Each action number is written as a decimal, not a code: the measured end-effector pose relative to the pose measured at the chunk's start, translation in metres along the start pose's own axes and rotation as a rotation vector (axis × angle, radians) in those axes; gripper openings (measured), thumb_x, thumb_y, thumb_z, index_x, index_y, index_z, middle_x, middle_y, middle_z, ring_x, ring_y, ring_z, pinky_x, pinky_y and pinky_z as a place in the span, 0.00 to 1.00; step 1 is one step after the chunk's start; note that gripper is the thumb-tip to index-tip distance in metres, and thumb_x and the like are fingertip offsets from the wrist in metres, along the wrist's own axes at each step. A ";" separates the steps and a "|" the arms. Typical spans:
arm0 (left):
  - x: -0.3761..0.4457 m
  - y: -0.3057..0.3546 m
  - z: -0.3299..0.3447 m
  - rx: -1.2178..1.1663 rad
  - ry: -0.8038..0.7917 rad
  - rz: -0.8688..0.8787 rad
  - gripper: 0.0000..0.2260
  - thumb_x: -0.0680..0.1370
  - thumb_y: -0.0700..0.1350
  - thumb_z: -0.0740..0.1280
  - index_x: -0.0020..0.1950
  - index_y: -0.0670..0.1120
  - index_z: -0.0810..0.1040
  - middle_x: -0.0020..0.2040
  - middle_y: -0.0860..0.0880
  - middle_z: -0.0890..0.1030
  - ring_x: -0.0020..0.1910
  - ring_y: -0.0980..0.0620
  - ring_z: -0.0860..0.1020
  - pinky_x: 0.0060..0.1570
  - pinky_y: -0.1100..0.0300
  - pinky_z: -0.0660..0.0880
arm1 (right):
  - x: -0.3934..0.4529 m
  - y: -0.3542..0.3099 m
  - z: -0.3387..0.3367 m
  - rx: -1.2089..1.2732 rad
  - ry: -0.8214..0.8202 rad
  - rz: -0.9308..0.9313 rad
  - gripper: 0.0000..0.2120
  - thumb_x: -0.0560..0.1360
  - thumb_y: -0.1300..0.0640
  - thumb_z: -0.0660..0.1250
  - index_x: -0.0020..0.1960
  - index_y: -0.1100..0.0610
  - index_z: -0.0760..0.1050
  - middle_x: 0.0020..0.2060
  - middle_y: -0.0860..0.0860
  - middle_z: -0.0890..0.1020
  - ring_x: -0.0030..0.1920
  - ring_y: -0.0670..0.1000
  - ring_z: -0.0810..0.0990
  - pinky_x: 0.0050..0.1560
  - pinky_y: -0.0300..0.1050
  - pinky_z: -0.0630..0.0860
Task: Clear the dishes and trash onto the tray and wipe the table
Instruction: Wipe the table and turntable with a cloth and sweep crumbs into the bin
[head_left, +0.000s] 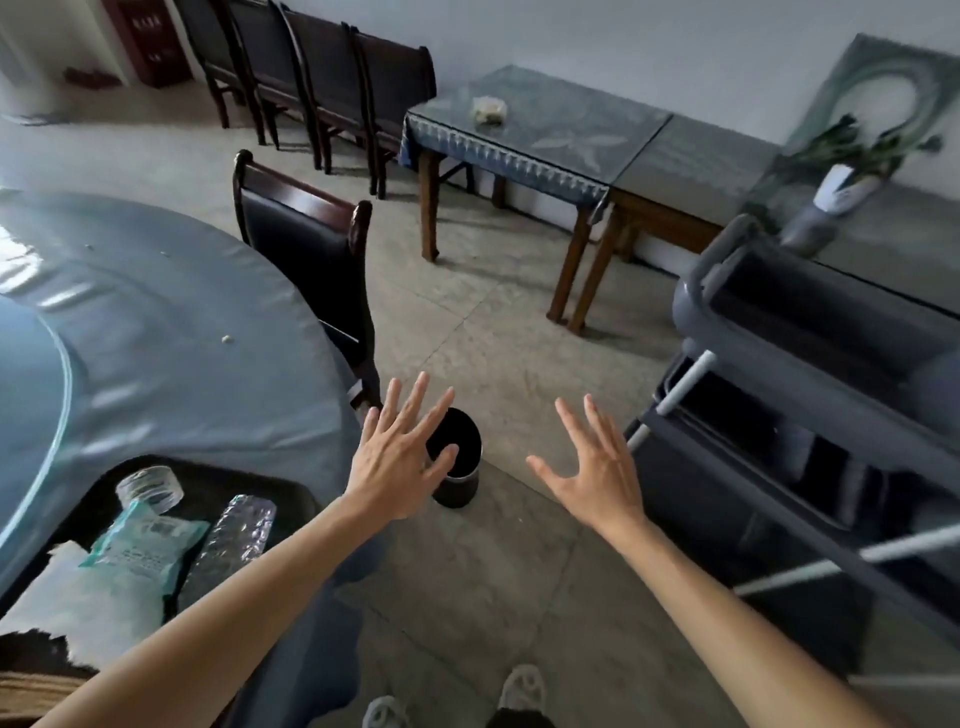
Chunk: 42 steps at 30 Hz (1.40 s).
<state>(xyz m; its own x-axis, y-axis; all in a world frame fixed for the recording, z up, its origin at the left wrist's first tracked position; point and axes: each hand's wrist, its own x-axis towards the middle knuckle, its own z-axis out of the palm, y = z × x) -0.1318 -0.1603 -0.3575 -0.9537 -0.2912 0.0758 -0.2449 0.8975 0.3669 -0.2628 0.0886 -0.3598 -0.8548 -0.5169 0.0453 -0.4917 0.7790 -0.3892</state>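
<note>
Both my hands are stretched out over the floor with fingers spread and hold nothing. My left hand (400, 457) hovers just right of the round table's edge, above a small dark bin (457, 467). My right hand (597, 467) is further right, near a grey cart. A black tray (291, 493) sits on the round blue-grey table (182, 364) at lower left. It carries a clear glass (150, 488), a crushed plastic bottle (234, 535), a teal wet-wipe packet (145, 545) and white tissue (78, 597). Small crumbs (227, 339) lie on the tablecloth.
A dark chair (306, 254) stands against the round table. A grey multi-tier cart (805, 441) fills the right side. Wooden side tables (545, 135) and a row of chairs line the far wall. Bare tiled floor lies between table and cart; my shoes show at the bottom.
</note>
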 end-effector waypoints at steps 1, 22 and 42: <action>0.005 0.015 0.006 -0.009 -0.007 0.037 0.31 0.81 0.65 0.54 0.82 0.64 0.47 0.83 0.56 0.40 0.81 0.47 0.36 0.79 0.41 0.49 | -0.007 0.015 -0.008 0.008 0.019 0.017 0.44 0.72 0.23 0.56 0.83 0.40 0.52 0.84 0.51 0.51 0.83 0.54 0.50 0.80 0.58 0.56; 0.118 0.442 0.168 -0.102 -0.128 0.534 0.31 0.82 0.62 0.56 0.81 0.65 0.44 0.82 0.58 0.36 0.80 0.48 0.34 0.78 0.44 0.43 | -0.138 0.382 -0.198 0.104 0.265 0.403 0.38 0.79 0.35 0.64 0.82 0.37 0.49 0.83 0.46 0.48 0.83 0.50 0.45 0.81 0.56 0.55; 0.203 0.745 0.292 -0.485 -0.682 0.649 0.19 0.83 0.50 0.63 0.74 0.49 0.71 0.72 0.50 0.72 0.72 0.48 0.69 0.66 0.50 0.73 | -0.180 0.613 -0.273 0.616 0.675 1.102 0.37 0.78 0.48 0.71 0.81 0.48 0.57 0.76 0.52 0.70 0.75 0.53 0.70 0.69 0.53 0.71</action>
<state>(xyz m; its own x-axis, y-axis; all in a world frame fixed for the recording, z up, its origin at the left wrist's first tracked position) -0.5590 0.5460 -0.3400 -0.8097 0.5797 -0.0912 0.2995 0.5420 0.7852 -0.4559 0.7560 -0.3553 -0.7456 0.6404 -0.1843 0.4627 0.2986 -0.8347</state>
